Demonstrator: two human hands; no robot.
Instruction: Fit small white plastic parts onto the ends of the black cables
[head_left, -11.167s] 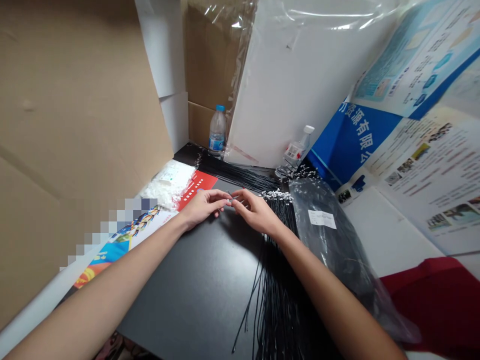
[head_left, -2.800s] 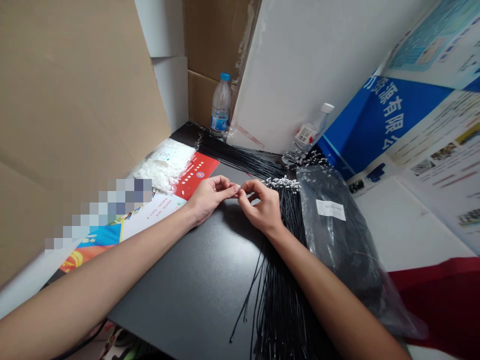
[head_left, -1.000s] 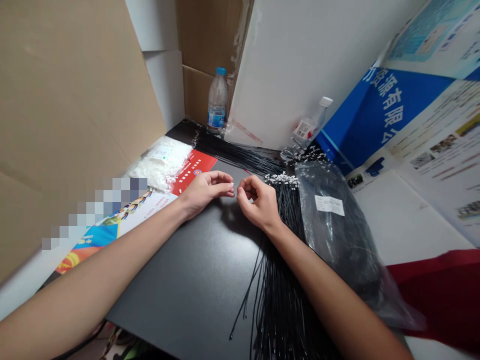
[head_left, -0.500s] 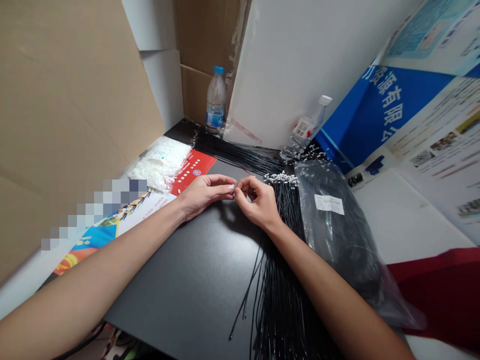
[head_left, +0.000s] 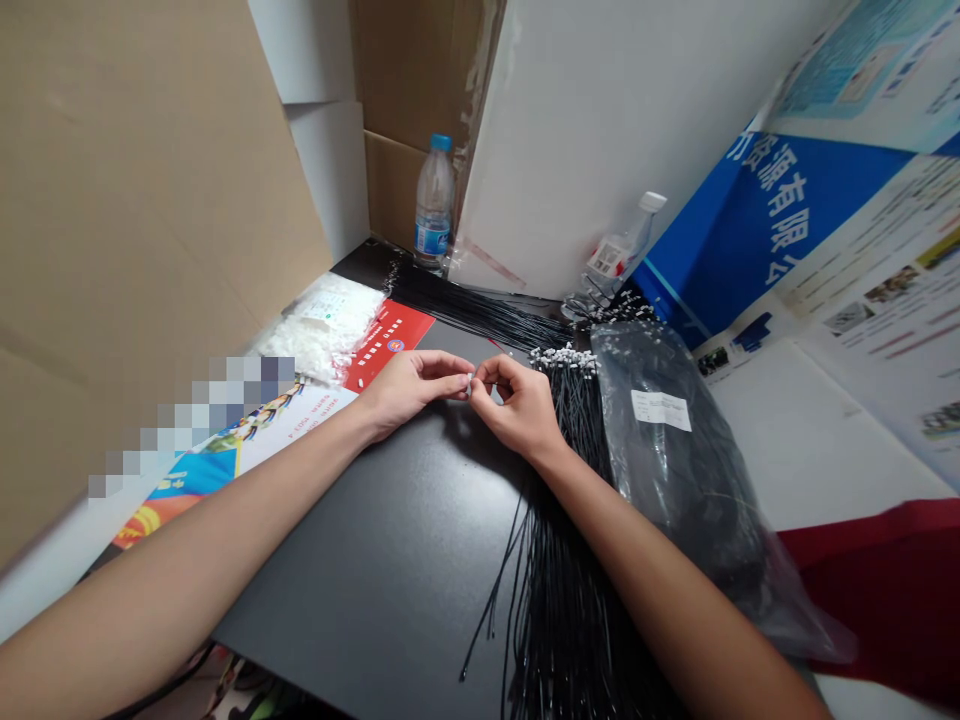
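Observation:
My left hand (head_left: 405, 393) and my right hand (head_left: 523, 408) meet fingertip to fingertip above the dark table. Between the thumb and fingers of the left is a small white piece (head_left: 470, 381), mostly covered. The right hand is closed in a pinch right against it; what lies in those fingers is too small and hidden to make out. Beneath and beside my right forearm lies a thick bundle of black wires (head_left: 555, 590), with white tips (head_left: 564, 358) gathered at its far end.
Left of my hands, a clear bag of small white pieces (head_left: 330, 325) rests partly on a red sheet (head_left: 394, 335). More black wires (head_left: 480, 310) run along the back. Two plastic bottles, one blue-capped (head_left: 433, 205), one white-capped (head_left: 634, 235), stand behind. A labelled plastic bag (head_left: 697, 490) lies right.
Both hands hold nearly the same place and pinch. The left fingertips have shifted slightly, and the white piece shows a little more. The view has moved very slightly.

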